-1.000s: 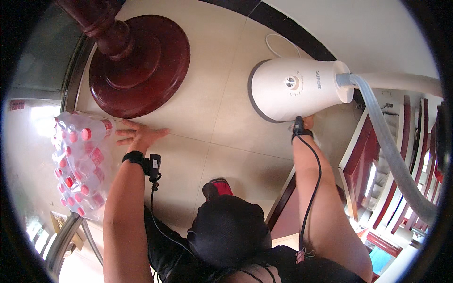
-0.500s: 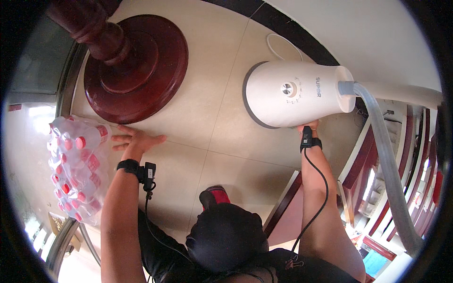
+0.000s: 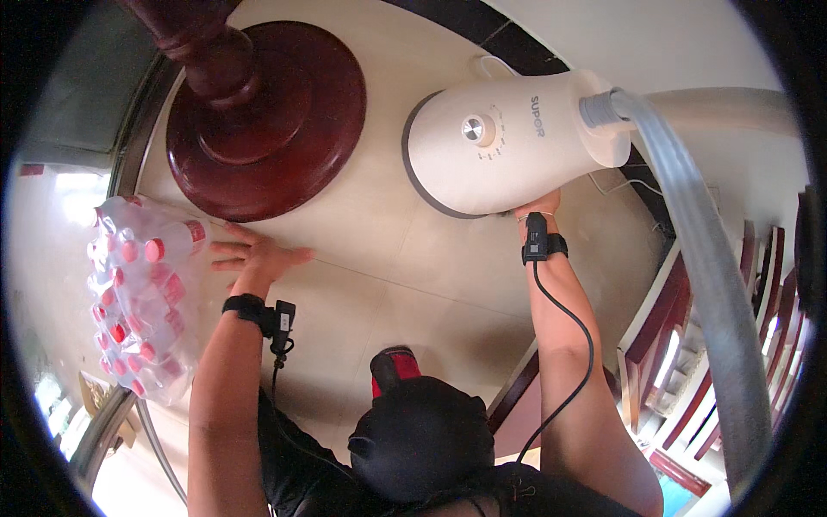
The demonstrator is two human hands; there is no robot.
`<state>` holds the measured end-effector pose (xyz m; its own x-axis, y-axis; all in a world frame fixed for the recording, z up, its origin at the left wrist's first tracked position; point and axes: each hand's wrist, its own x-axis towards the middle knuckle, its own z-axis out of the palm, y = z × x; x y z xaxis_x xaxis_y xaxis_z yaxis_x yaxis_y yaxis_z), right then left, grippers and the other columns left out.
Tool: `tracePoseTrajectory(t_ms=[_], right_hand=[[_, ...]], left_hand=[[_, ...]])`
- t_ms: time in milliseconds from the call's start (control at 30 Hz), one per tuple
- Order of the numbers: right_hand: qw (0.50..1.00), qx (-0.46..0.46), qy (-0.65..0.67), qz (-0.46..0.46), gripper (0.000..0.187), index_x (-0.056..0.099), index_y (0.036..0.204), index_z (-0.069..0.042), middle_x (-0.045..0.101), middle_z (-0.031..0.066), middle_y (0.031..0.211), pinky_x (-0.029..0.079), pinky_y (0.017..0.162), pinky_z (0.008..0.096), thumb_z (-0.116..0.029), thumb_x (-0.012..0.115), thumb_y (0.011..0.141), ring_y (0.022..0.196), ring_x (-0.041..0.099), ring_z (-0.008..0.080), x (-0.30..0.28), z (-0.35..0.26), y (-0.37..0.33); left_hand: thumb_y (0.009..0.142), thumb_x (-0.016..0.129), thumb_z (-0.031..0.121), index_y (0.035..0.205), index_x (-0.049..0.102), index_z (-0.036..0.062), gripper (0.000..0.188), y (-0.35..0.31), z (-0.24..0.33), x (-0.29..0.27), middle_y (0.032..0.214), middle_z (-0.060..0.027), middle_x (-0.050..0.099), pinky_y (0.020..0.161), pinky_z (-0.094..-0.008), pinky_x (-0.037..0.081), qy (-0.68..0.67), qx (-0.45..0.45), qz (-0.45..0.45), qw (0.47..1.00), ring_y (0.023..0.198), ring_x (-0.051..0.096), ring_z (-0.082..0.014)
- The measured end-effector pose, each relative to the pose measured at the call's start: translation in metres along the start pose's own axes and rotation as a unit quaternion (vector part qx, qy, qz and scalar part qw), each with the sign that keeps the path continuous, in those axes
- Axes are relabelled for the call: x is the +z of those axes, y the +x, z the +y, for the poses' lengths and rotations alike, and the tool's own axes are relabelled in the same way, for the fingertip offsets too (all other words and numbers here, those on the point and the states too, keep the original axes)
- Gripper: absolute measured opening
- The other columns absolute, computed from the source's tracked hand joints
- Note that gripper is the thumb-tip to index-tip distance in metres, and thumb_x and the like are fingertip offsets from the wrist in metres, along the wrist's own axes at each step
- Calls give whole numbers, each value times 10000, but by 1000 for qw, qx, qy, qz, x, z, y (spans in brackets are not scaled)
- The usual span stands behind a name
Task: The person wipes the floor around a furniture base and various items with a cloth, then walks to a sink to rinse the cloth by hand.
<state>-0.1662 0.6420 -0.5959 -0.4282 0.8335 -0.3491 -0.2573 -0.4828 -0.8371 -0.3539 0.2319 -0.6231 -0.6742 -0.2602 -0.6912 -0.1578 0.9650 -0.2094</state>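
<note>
A white garment steamer (image 3: 508,151) with a round dial and a thick grey hose (image 3: 680,172) is at the upper right. My right hand (image 3: 543,205) holds it from its near side; the fingers are hidden behind its body. To the left, my left hand (image 3: 261,257) is open with fingers spread, low over the tiled floor, and holds nothing. Beside those fingertips lies a clear-wrapped pack of red-capped plastic bottles (image 3: 142,297). I cannot tell whether the fingertips touch the wrap.
A dark red wooden pedestal base (image 3: 319,129) stands on the floor (image 3: 405,258) at the upper left. A white cord (image 3: 495,62) lies behind the steamer along the black skirting (image 3: 457,21). Red-and-white stair-like slats (image 3: 663,345) are at the right. My shoe (image 3: 392,366) shows below.
The steamer and my right hand have shifted left and farther away together, and the hose has swung along. My left hand stays spread near the bottles. The view has shifted slightly.
</note>
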Motion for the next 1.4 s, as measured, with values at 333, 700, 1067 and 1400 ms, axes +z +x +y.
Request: tracePoseTrajectory(t_ms=[333, 700, 1067, 1400], right_hand=[[988, -121, -56, -78, 410, 530, 1294, -17, 627, 110, 1223, 516, 867, 388, -296, 429, 1012, 1032, 632, 285, 29, 42, 23], [623, -146, -761, 107, 490, 524, 1329, 7, 475, 239, 1421, 393, 1041, 521, -277, 518, 930, 1294, 462, 392, -21, 65, -51], [505, -317, -735, -323, 516, 515, 1368, -119, 388, 108, 1504, 228, 1123, 613, -269, 570, 877, 1389, 327, 321, 3, 124, -222], [579, 126, -678, 436, 592, 290, 1531, -176, 205, 99, 1616, 143, 1153, 620, -347, 422, 980, 1470, 199, 358, -107, 22, -96]], left_hand=[[509, 853, 695, 1430, -358, 23, 1662, -21, 7, -16, 1476, -415, -277, 1004, -799, 157, -54, 7, -76, 996, 1372, -180, -633], [527, 666, 891, 1491, -254, 30, 1587, -32, 7, -23, 1483, -460, -177, 1014, -787, 153, -12, 27, -61, 998, 1361, -135, -666], [557, 685, 862, 1510, -217, 36, 1550, 29, -23, 19, 1519, -428, -116, 1114, -666, 151, -107, 132, -67, 983, 1417, -32, -600], [832, 711, 462, 1480, 214, -121, 1003, 59, -62, 14, 1503, -323, 314, 1158, -448, 288, 31, 337, 76, 938, 1365, 387, -398]])
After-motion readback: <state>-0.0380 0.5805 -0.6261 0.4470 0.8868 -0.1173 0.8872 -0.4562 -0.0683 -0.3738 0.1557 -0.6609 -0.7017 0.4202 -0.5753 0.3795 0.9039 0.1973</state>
